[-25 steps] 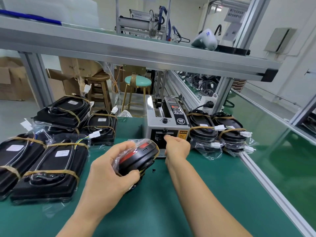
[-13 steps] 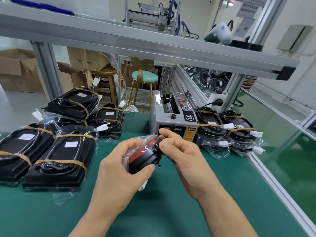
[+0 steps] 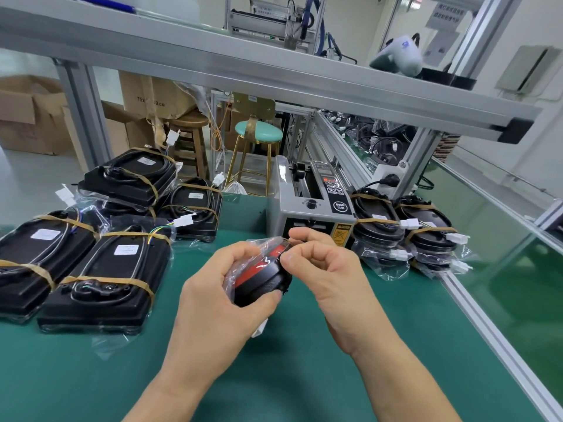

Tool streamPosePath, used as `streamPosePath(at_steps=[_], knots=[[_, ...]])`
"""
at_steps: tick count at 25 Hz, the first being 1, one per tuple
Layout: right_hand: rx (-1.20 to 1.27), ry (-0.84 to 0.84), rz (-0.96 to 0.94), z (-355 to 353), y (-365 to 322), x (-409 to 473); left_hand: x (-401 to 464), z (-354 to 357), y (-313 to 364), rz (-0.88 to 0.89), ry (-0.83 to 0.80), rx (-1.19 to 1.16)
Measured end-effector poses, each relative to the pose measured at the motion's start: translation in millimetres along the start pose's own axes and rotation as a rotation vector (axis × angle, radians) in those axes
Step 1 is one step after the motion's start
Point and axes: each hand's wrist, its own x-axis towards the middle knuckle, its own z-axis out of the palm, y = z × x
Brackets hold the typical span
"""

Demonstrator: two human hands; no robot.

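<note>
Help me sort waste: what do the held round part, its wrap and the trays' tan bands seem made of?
Wrap: thin clear plastic film, glossy; it crinkles and glints white.
Round part: probably moulded plastic, matt black shell with a smooth red band.
Bands: flat, dull tan strips, likely paper tape or rubber; the look leaves it open.

Above the green bench (image 3: pixel 274 385), the left hand (image 3: pixel 213 303) grips a round black-and-red part in a clear bag (image 3: pixel 262 277), thumb below and fingers over the top. The right hand (image 3: pixel 332 278) pinches at the part's upper rim with thumb and forefinger, though whether it holds the bag's edge or something small there is hard to tell. Just behind stands a grey tape dispenser (image 3: pixel 307 208), with banded black units (image 3: pixel 103 278) to the left and bagged round parts (image 3: pixel 405 233) to the right.
</note>
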Motion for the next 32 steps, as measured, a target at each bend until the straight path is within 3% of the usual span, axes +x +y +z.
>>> streamPosePath(at_steps=[5, 11, 22, 26, 32], knots=[[-0.043, 0.073, -0.027, 4, 6, -3, -1, 1, 1, 0.003, 0.009, 0.007], [0.134, 0.075, 0.024, 6, 7, -4, -1, 1, 0, 0.007, 0.017, 0.01], [-0.134, 0.223, -0.067, 12, 15, -9, -2, 4, 3, 0.029, 0.01, 0.013], [0.202, 0.244, 0.011, 11, 22, -10, -3, 4, 4, 0.027, 0.017, 0.005], [0.159, 0.222, 0.051, 15, 19, -4, -3, 2, 3, 0.034, 0.022, 0.007]])
